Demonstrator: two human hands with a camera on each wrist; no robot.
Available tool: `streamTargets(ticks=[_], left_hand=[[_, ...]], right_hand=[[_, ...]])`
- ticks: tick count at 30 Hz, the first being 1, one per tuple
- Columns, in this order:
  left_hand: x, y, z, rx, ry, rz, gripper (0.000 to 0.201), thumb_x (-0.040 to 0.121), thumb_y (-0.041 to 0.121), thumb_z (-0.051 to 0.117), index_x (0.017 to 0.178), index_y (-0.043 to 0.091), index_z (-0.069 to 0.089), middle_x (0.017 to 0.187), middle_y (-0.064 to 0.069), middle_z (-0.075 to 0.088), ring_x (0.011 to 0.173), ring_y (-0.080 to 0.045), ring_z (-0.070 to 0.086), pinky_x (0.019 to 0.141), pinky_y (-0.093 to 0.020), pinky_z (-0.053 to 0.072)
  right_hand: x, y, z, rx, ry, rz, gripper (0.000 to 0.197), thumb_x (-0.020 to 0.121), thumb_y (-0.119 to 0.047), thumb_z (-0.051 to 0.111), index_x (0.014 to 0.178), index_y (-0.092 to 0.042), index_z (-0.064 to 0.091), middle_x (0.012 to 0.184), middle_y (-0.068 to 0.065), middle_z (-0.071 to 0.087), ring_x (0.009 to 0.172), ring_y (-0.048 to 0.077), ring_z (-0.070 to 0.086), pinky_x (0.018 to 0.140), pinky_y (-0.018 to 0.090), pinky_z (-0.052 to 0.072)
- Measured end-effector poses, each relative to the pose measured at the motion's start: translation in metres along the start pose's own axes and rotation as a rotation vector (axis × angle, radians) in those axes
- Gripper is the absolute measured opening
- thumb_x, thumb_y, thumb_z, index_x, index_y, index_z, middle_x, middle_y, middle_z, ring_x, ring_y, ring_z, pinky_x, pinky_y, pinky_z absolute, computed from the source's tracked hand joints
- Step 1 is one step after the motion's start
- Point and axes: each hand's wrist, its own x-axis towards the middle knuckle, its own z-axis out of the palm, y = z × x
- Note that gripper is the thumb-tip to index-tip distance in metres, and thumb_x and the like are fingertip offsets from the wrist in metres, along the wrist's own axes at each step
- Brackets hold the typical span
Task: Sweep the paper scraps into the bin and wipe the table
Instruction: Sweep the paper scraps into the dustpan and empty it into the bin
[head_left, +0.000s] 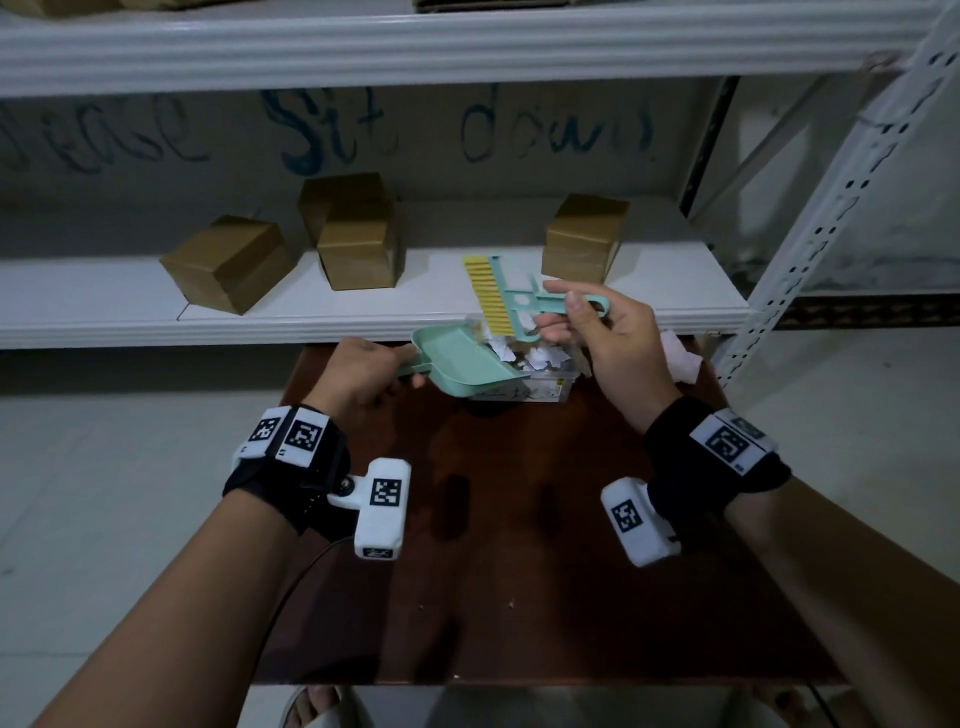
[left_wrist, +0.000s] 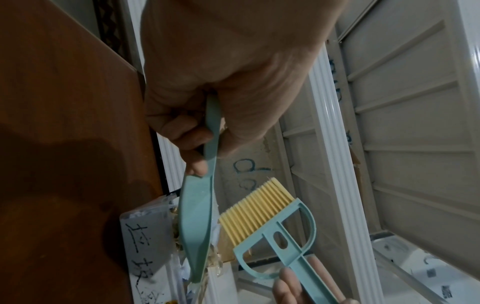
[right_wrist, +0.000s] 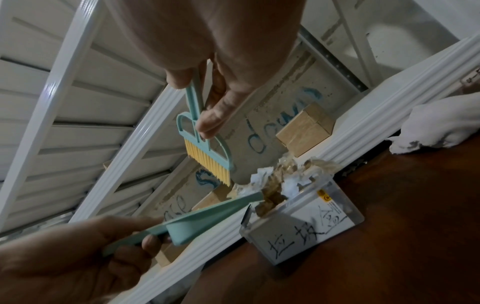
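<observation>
My left hand (head_left: 363, 371) grips the handle of a mint-green dustpan (head_left: 457, 364), tilted with its lip over a clear plastic bin (head_left: 540, 392) at the far edge of the brown table (head_left: 519, 571). White and brown paper scraps (head_left: 524, 356) fill the bin. My right hand (head_left: 597, 332) pinches the handle of a small mint brush with yellow bristles (head_left: 491, 293), held raised above the bin. The left wrist view shows the dustpan (left_wrist: 197, 222) edge-on beside the brush (left_wrist: 259, 216). In the right wrist view the brush (right_wrist: 210, 156) hangs above the dustpan (right_wrist: 207, 218) and the bin (right_wrist: 306, 222).
A crumpled white cloth (head_left: 680, 358) lies at the table's far right corner. A few tiny specks (head_left: 511, 603) dot the table. Behind stands a white shelf (head_left: 363, 312) with several cardboard boxes (head_left: 228, 262), and a perforated metal post (head_left: 831, 208) rises at the right.
</observation>
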Motion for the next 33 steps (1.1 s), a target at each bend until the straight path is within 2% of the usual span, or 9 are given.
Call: streamTargets(ticks=[4,7,9,13,16,21,24,30,33], left_hand=[[0.003,0.000,0.000,-0.001,0.012,-0.011,0.042,0.096,0.028,0.069,0.102,-0.014,0.073,0.082,-0.022,0.064,0.046,-0.018,0.040,0.045,-0.026,0.031],[-0.001,0.001,0.002,-0.023,-0.003,0.005,0.031,0.097,0.025,0.066,0.093,-0.005,0.074,0.076,-0.019,0.066,0.041,-0.013,0.039,0.038,-0.020,0.030],[-0.004,0.001,0.002,-0.036,-0.021,0.002,0.029,0.098,0.023,0.065,0.084,-0.002,0.072,0.068,-0.013,0.066,0.038,-0.011,0.038,0.038,-0.019,0.029],[-0.005,0.001,-0.001,-0.056,-0.015,0.004,0.028,0.099,0.022,0.064,0.086,-0.001,0.072,0.066,-0.012,0.065,0.036,-0.011,0.037,0.040,-0.021,0.028],[-0.008,0.003,0.000,-0.065,-0.028,0.006,0.030,0.098,0.021,0.063,0.077,0.001,0.070,0.049,-0.002,0.062,0.035,-0.009,0.036,0.037,-0.018,0.027],[-0.010,0.002,0.003,-0.086,-0.011,0.026,0.029,0.095,0.020,0.066,0.074,0.001,0.072,0.063,-0.010,0.066,0.043,-0.014,0.037,0.043,-0.022,0.028],[-0.008,0.004,-0.002,-0.115,0.022,0.025,0.024,0.093,0.017,0.065,0.075,0.002,0.071,0.062,-0.009,0.066,0.042,-0.014,0.038,0.042,-0.022,0.029],[-0.005,0.005,-0.009,-0.144,0.064,0.017,0.019,0.091,0.014,0.063,0.080,0.000,0.071,0.052,-0.005,0.063,0.033,-0.010,0.037,0.036,-0.016,0.027],[-0.004,0.004,-0.012,-0.197,0.077,0.018,0.019,0.092,0.013,0.062,0.090,-0.003,0.073,0.061,-0.009,0.064,0.035,-0.010,0.037,0.035,-0.016,0.027]], right_hand=[[-0.005,0.008,0.009,-0.029,-0.085,0.062,0.027,0.108,-0.020,0.054,0.128,-0.010,0.070,0.098,0.013,0.079,0.096,0.043,0.073,0.092,0.043,0.062],[-0.005,0.017,0.014,-0.088,-0.108,0.088,0.032,0.108,-0.024,0.054,0.134,-0.011,0.068,0.100,0.011,0.080,0.095,0.035,0.076,0.095,0.047,0.061],[-0.005,0.021,0.014,-0.127,-0.111,0.089,0.033,0.108,-0.026,0.054,0.136,-0.013,0.066,0.102,0.009,0.079,0.096,0.030,0.076,0.095,0.048,0.061],[-0.005,0.022,0.013,-0.146,-0.099,0.091,0.032,0.109,-0.023,0.053,0.137,-0.015,0.065,0.106,0.008,0.079,0.098,0.023,0.077,0.096,0.046,0.061],[-0.005,0.022,0.013,-0.176,-0.093,0.080,0.034,0.109,-0.021,0.052,0.140,-0.012,0.064,0.108,0.008,0.078,0.099,0.019,0.077,0.095,0.042,0.061],[-0.006,0.021,0.016,-0.187,-0.100,0.081,0.033,0.109,-0.018,0.051,0.140,-0.013,0.063,0.111,0.009,0.077,0.100,0.017,0.076,0.095,0.038,0.061],[-0.008,0.023,0.018,-0.172,-0.117,0.102,0.033,0.109,-0.015,0.051,0.141,-0.011,0.062,0.116,0.013,0.075,0.103,0.015,0.076,0.097,0.036,0.061],[-0.010,0.026,0.021,-0.135,-0.128,0.142,0.033,0.109,-0.014,0.052,0.141,-0.011,0.062,0.114,0.011,0.075,0.104,0.019,0.076,0.098,0.037,0.060],[-0.008,0.022,0.022,-0.052,-0.102,0.159,0.034,0.109,-0.013,0.051,0.141,-0.010,0.061,0.114,0.013,0.075,0.105,0.022,0.075,0.097,0.033,0.060]])
